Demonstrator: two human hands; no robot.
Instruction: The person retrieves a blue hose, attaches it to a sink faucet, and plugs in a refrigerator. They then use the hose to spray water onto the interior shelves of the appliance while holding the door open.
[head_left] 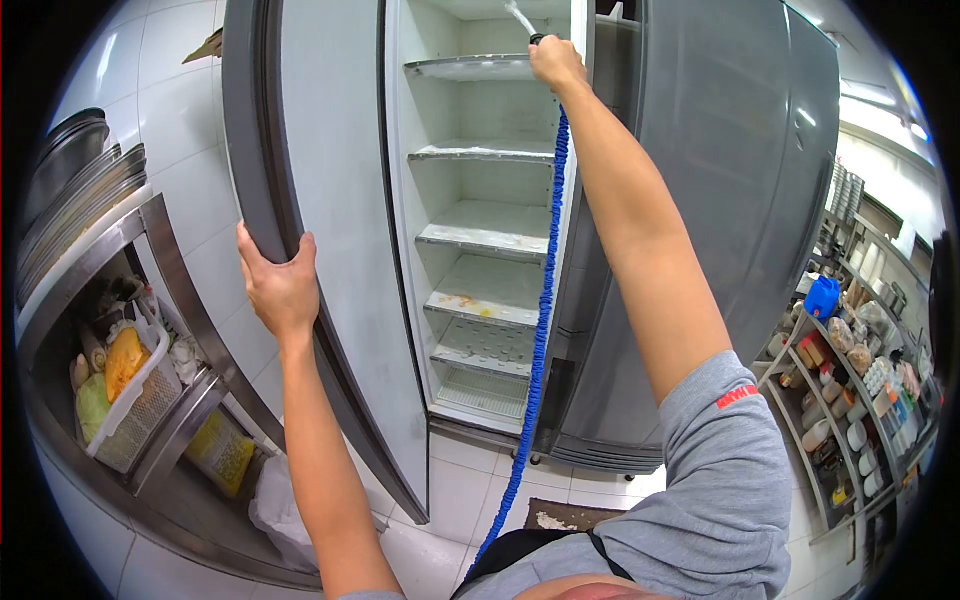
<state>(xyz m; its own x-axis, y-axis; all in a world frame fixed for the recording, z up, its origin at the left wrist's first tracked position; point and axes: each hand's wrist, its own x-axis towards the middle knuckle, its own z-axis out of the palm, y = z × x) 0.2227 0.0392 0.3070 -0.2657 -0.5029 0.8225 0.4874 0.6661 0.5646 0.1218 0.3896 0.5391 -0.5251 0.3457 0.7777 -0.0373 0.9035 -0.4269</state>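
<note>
A tall steel fridge stands in front of me with its left door (pixel 330 200) swung wide. My left hand (pixel 278 285) grips the edge of that door. My right hand (pixel 556 62) is raised high inside the cabinet, shut on the nozzle of a blue hose (pixel 543 310) that hangs down from it to the floor. A thin jet of water (pixel 520 17) leaves the nozzle toward the top of the cabinet. The white shelves (pixel 480 235) inside hold no goods; a lower shelf (pixel 470 300) carries yellowish smears.
A steel rack (pixel 150 260) on the left holds a white basket of vegetables (pixel 125 385) with stacked trays (pixel 70 190) above. A white bag (pixel 280 515) lies on the tiled floor. On the right, wire shelves (pixel 860 390) carry jars, bottles and a blue jug (pixel 822 297).
</note>
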